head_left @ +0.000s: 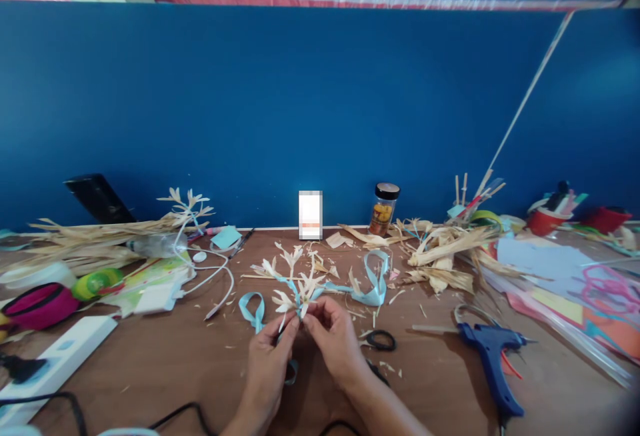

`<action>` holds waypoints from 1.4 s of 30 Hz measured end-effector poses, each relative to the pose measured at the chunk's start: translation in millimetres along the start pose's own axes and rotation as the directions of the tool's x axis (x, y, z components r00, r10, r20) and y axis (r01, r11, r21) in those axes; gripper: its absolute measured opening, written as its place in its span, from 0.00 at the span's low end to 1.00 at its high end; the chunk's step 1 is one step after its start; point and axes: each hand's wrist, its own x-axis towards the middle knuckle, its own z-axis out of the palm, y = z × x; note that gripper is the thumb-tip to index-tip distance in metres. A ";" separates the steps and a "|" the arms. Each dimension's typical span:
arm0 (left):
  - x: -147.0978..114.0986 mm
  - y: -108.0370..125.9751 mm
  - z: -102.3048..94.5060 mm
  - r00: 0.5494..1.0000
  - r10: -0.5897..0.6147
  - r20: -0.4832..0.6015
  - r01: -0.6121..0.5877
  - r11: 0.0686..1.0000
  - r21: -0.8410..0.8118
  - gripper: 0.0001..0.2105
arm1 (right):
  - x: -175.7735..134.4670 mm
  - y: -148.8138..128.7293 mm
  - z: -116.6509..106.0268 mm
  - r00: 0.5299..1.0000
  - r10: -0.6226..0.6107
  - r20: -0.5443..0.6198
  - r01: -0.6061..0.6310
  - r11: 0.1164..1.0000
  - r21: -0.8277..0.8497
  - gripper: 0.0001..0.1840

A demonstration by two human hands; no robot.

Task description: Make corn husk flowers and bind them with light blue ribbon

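Both hands meet at the middle of the table around a spray of pale dried-husk flowers [309,284] with light-blue stems. My left hand [273,349] pinches its base between thumb and fingers. From the other side, my right hand [333,336] is closed at the same spot, fingertips near the lowest blossoms. What exactly lies between the right fingertips is hidden. Light-blue ribbon [376,279] curls on the table beyond the right hand, and another ribbon loop [253,309] lies left of the blossoms. Black-handled scissors [381,340] rest beside the right wrist, partly covered by it.
A blue glue gun [493,349] lies to the right. Dried husks [445,256] and a jar [384,209] stand behind it. At left are a white power strip [60,363], a pink round case [40,305], a green tape roll [97,283] and cables. A blue partition [300,103] closes the back.
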 end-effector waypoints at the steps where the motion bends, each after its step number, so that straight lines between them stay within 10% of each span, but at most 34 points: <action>1: -0.5 0.8 0.1 1.000 0.000 0.002 0.000 1.000 0.003 0.13 | -0.1 0.1 -0.3 1.000 0.000 0.001 0.000 1.000 -0.014 0.03; 42: -0.8 4.4 -1.3 0.996 -0.060 0.060 0.055 0.995 0.078 0.14 | 2.2 3.9 1.3 0.987 0.157 0.046 -0.162 0.977 0.139 0.08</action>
